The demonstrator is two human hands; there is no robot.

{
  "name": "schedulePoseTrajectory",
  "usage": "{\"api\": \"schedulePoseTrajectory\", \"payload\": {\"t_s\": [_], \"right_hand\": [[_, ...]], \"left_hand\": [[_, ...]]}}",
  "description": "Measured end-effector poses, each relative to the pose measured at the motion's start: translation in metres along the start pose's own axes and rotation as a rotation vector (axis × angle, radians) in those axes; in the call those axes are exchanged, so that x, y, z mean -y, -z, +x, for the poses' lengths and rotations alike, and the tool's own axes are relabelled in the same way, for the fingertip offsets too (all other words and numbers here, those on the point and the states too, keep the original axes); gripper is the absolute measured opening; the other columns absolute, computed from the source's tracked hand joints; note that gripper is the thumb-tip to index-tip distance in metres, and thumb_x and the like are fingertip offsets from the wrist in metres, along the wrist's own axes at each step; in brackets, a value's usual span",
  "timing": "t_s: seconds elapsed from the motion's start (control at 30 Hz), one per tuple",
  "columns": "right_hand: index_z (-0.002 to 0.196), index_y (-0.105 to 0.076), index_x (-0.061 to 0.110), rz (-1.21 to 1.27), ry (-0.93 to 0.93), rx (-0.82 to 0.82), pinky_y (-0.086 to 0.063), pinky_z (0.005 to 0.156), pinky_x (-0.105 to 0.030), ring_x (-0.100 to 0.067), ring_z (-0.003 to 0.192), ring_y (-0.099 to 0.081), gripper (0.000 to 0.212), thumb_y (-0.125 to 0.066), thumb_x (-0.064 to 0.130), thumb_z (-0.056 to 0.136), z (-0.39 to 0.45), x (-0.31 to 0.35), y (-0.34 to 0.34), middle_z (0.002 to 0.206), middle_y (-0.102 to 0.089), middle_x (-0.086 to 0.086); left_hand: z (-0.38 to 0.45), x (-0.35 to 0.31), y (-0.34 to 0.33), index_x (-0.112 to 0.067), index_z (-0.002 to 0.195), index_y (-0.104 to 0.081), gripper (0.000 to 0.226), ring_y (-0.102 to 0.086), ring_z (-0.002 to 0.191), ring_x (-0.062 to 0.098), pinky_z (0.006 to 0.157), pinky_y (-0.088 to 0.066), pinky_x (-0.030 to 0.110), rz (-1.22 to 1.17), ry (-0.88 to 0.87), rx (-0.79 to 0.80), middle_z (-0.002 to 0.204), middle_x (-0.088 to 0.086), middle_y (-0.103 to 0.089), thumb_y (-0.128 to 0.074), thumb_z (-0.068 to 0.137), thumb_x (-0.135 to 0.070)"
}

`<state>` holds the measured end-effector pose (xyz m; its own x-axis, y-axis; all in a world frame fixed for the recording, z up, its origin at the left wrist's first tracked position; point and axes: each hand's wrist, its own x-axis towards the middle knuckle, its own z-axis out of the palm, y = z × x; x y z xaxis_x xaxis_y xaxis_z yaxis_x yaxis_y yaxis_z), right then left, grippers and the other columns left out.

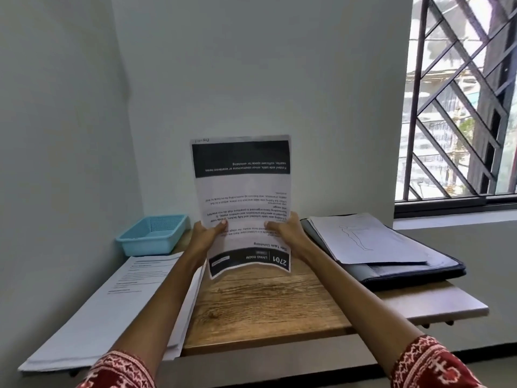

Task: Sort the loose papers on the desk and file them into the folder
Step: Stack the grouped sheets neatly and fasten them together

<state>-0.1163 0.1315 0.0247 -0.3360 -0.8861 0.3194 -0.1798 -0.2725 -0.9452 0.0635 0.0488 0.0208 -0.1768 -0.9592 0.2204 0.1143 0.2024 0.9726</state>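
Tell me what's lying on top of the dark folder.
On the dark folder lie loose white sheets; the top one shows a faint line drawing. Whatever lies beneath them in the folder is covered.

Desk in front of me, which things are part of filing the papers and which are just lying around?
Part of the job:
printed sheet, held up by left hand and right hand
paper stack on the left
dark folder with drawing sheet on it

Just lying about:
blue basket
window grille
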Motion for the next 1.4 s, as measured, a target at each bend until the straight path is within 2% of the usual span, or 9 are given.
{"api": "schedulePoseTrajectory", "payload": {"t_s": [0.2, 0.33, 0.5, 0.77, 0.9, 1.0, 1.13, 1.23, 1.4], "right_hand": [[0.090, -0.055, 0.023, 0.033, -0.032, -0.033, -0.056, 0.084, -0.040, -0.024, 0.089, -0.065, 0.024, -0.059, -0.001, 0.088, -0.009, -0.032, -0.006, 0.102, -0.065, -0.009], [0.098, -0.062, 0.007, 0.104, -0.057, -0.021, -0.059, 0.068, -0.031, -0.018, 0.075, -0.068, 0.017, -0.062, -0.005, 0.086, 0.000, -0.023, 0.001, 0.105, -0.068, -0.014], [0.119, -0.055, -0.007, 0.437, -0.181, -0.174, -0.055, 0.078, -0.048, -0.035, 0.090, -0.065, 0.034, -0.061, -0.008, 0.085, 0.013, -0.021, -0.006, 0.108, -0.064, -0.021], [0.121, -0.051, -0.006, 0.623, -0.327, -0.237, -0.055, 0.049, -0.034, -0.028, 0.073, -0.063, 0.038, -0.062, -0.006, 0.085, 0.013, -0.035, -0.044, 0.096, -0.064, -0.019], [0.122, -0.051, -0.006, 0.605, -0.269, -0.209, -0.056, 0.069, -0.037, -0.024, 0.084, -0.064, 0.040, -0.065, -0.003, 0.085, 0.012, -0.038, -0.036, 0.112, -0.063, -0.016], [0.104, -0.059, 0.000, 0.618, -0.171, -0.223, -0.051, 0.088, -0.046, -0.024, 0.082, -0.064, 0.016, -0.058, -0.005, 0.089, 0.013, -0.027, -0.003, 0.109, -0.065, -0.015], [0.096, -0.061, 0.001, 0.597, -0.085, -0.211, -0.058, 0.058, -0.034, -0.020, 0.066, -0.070, 0.017, -0.059, -0.010, 0.083, 0.016, -0.014, 0.054, 0.082, -0.071, -0.013], [0.100, -0.063, -0.002, 0.384, -0.073, -0.053, -0.060, 0.070, -0.031, -0.019, 0.069, -0.070, 0.020, -0.059, -0.010, 0.082, 0.010, -0.006, 0.073, 0.085, -0.071, -0.013], [0.103, -0.060, -0.003, 0.205, -0.073, 0.041, -0.056, 0.057, -0.027, -0.018, 0.069, -0.071, 0.025, -0.066, -0.007, 0.079, -0.001, 0.009, 0.080, 0.087, -0.070, -0.013]], "left_hand": [[-0.019, 0.037, 0.002, -0.012, 0.109, -0.055, 0.025, -0.063, 0.083, 0.019, 0.079, -0.049, 0.034, -0.002, 0.041, 0.061, 0.106, 0.011, -0.063, -0.063, 0.086, -0.005], [-0.011, 0.033, 0.012, -0.011, 0.110, -0.059, 0.030, -0.064, 0.093, 0.025, 0.086, -0.052, 0.038, 0.050, 0.021, 0.080, 0.111, 0.013, -0.066, -0.070, 0.082, -0.012], [0.006, 0.025, 0.007, -0.005, 0.098, -0.062, 0.018, -0.063, 0.071, 0.019, 0.050, -0.053, 0.023, -0.105, 0.072, -0.060, 0.106, 0.021, -0.065, -0.069, 0.082, -0.011], [-0.010, 0.017, -0.048, -0.006, 0.103, -0.055, 0.014, -0.059, 0.072, 0.025, 0.067, -0.051, 0.039, -0.522, 0.317, -0.055, 0.088, 0.013, -0.063, -0.054, 0.094, -0.016], [-0.007, 0.014, -0.044, 0.000, 0.117, -0.053, 0.027, -0.060, 0.075, 0.026, 0.077, -0.050, 0.041, -0.425, 0.259, -0.139, 0.104, 0.018, -0.062, -0.056, 0.094, -0.014], [0.002, -0.001, -0.022, 0.002, 0.118, -0.053, 0.030, -0.060, 0.071, 0.024, 0.081, -0.049, 0.043, -0.304, 0.190, -0.092, 0.097, 0.016, -0.063, -0.057, 0.092, -0.014], [0.012, -0.016, 0.020, 0.000, 0.120, -0.050, 0.032, -0.060, 0.072, 0.022, 0.081, -0.048, 0.042, -0.121, 0.093, -0.055, 0.102, 0.019, -0.063, -0.058, 0.092, -0.012], [0.014, -0.017, 0.036, 0.002, 0.124, -0.048, 0.038, -0.062, 0.079, 0.025, 0.080, -0.050, 0.043, -0.083, 0.082, -0.016, 0.107, 0.019, -0.063, -0.059, 0.091, -0.013], [0.001, -0.017, 0.032, -0.004, 0.114, -0.051, 0.027, -0.063, 0.081, 0.026, 0.078, -0.052, 0.039, 0.069, 0.034, 0.092, 0.100, 0.017, -0.064, -0.059, 0.091, -0.016]]}}
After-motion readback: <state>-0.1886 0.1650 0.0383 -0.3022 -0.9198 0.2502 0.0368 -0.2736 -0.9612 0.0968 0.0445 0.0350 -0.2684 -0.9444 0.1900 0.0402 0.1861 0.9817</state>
